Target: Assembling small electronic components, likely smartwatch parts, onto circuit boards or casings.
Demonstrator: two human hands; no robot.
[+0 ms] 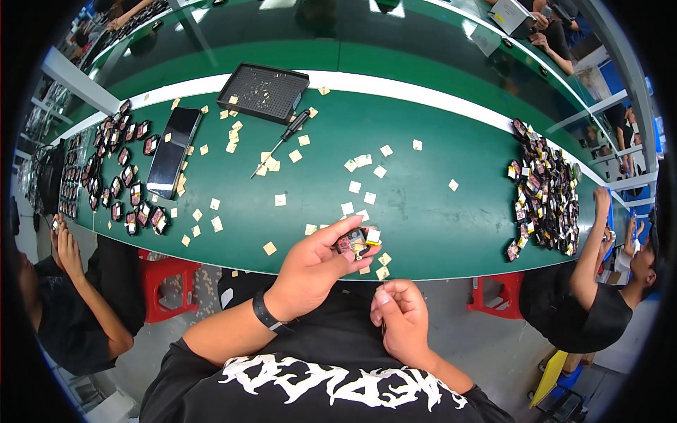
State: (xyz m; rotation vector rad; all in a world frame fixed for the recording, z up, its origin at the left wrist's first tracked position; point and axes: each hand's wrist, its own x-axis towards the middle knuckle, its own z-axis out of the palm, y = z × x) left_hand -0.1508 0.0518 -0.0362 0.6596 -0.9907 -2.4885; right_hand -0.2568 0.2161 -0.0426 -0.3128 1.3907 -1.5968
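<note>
My left hand (305,269), a dark band on its wrist, grips a small black electronic module (351,244) over the table's near edge. Red and dark parts show inside the module's open casing, and a small white-and-yellow block (373,237) sticks out on its right side by thin wires. Lower and to the right, my right hand (404,316) is closed with its thumb against the curled fingers, in front of the table edge. Whatever it may pinch is too small to make out. Small cream paper squares (383,259) lie beside the module on the green table (437,225).
Many similar modules lie in a pile (546,194) at right and in loose rows (127,176) at left. A phone (173,151), a screwdriver (282,141) and a black tray (262,92) lie beyond scattered squares. People sit at both sides, near red stools (169,285).
</note>
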